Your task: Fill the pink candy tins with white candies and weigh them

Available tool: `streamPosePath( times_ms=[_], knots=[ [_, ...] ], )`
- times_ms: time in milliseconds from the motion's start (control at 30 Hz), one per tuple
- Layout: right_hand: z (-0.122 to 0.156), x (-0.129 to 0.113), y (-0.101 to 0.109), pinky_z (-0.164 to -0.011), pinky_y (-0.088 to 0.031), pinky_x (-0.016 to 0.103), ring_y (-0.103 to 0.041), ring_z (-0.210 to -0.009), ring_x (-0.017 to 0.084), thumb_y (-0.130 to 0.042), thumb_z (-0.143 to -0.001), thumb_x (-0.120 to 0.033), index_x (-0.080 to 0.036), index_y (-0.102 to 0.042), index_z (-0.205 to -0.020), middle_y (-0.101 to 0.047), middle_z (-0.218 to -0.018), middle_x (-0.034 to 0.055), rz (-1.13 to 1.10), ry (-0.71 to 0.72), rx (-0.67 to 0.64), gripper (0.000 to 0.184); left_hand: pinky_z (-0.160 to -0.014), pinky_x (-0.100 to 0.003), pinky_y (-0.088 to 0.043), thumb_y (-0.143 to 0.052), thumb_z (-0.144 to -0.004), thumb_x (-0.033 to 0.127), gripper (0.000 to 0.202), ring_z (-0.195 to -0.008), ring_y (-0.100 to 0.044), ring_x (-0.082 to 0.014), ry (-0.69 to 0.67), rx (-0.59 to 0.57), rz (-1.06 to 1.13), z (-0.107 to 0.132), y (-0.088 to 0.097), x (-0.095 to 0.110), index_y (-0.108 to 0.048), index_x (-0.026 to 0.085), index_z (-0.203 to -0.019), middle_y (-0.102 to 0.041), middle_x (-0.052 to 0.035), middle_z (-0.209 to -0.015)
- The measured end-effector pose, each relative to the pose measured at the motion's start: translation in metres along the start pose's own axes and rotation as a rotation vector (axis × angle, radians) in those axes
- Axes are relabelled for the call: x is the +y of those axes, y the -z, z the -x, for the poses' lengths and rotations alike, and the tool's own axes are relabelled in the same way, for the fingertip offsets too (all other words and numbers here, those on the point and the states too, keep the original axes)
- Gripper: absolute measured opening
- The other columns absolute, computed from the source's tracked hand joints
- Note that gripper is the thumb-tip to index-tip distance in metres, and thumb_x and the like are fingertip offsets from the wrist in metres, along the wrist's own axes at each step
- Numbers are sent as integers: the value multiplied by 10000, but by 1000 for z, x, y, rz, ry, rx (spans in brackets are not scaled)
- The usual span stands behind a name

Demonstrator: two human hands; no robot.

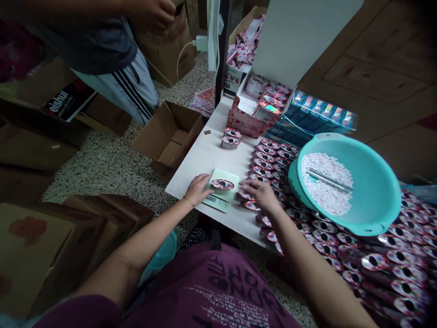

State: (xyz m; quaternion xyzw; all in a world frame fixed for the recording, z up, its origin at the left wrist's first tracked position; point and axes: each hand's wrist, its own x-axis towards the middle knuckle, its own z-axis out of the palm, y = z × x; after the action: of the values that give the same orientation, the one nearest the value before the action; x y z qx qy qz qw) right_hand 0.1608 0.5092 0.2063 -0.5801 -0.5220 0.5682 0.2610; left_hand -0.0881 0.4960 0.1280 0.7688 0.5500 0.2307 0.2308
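Pale-green scale [218,200] on white bench [211,152], round tin [222,184] on its pan: weighing step. Left hand [198,189] at scale edge, fingers loosely curled, gripping nothing; right hand [261,193] fingers spread over tin rows [273,159].

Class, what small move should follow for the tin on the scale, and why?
Probably lift the tin off the scale with the left hand: it sits on the platform, that hand touches the scale's edge, the right hand rests on neighbouring tins.
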Motion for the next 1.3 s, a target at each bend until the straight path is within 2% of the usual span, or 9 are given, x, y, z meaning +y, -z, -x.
streamPosePath(
  times_ms=[167,467,667,900,1000,1067,1133,1233,1300],
  knots=[
    [-17,-1,-37,-693,-414,166,-485,-607,15,-523,-718,-305,-228,-627,-807,-568,-612,-134,-17,-52,-132,158,-942,-366,-398,-664,-690,293,540,-1081,-468,-216,45,24,14,5,3,-5,-461,179,-1177,-511,-95,-1151],
    [-18,4,-35,-581,-421,218,-506,-567,91,-605,-657,-349,-154,-658,-799,-623,-643,-19,-28,-41,-60,246,-934,-374,-393,-670,-681,285,567,-1076,-457,-230,20,-77,-7,-6,-3,7,-446,161,-1188,-498,-102,-1169],
    [16,3,38,-761,-446,302,-591,-806,181,-652,-635,-406,-168,-675,-831,-669,-872,50,-7,-4,230,309,-877,-350,-425,-571,-737,151,344,-974,-480,-214,-39,-200,-65,-39,-13,26,-521,161,-1077,-555,-75,-1052],
    [51,4,127,-767,-472,327,-603,-840,227,-709,-560,-429,-164,-692,-803,-676,-850,66,19,-93,618,360,-885,-349,-426,-592,-688,83,354,-960,-497,-201,-17,-46,-102,-162,-23,-6,-549,173,-1028,-543,-64,-1029],
    [61,20,146,-744,-491,332,-611,-798,216,-725,-541,-428,-156,-684,-812,-672,-866,74,-81,-132,718,386,-883,-359,-425,-601,-676,76,404,-978,-492,-207,62,9,-111,-188,-31,-14,-528,185,-1058,-527,-67,-1043],
    [69,31,153,-731,-496,315,-611,-761,192,-737,-532,-413,-164,-682,-814,-671,-844,62,-131,-151,772,381,-906,-381,-400,-595,-707,125,443,-1040,-454,-224,101,74,-117,-177,-34,-5,-478,184,-1130,-487,-89,-1115],
    [75,39,157,-714,-495,289,-603,-725,161,-746,-528,-390,-173,-683,-803,-667,-808,43,-168,-153,813,356,-920,-395,-374,-584,-748,233,424,-1083,-414,-243,23,78,-119,-145,-39,18,-464,169,-1150,-459,-112,-1159],
    [80,48,160,-676,-489,254,-583,-673,121,-756,-525,-360,-181,-682,-788,-656,-763,21,-245,-141,847,327,-858,-381,-395,-577,-749,406,379,-1015,-442,-239,-290,-144,-112,-81,-56,66,-538,186,-1055,-499,-94,-1101],
    [80,51,161,-659,-483,240,-574,-661,108,-760,-525,-346,-182,-682,-789,-651,-754,15,-284,-130,842,321,-791,-374,-409,-581,-741,426,370,-969,-456,-237,-393,-273,-155,-46,-78,95,-556,215,-1044,-512,-80,-1070]
  ],
)
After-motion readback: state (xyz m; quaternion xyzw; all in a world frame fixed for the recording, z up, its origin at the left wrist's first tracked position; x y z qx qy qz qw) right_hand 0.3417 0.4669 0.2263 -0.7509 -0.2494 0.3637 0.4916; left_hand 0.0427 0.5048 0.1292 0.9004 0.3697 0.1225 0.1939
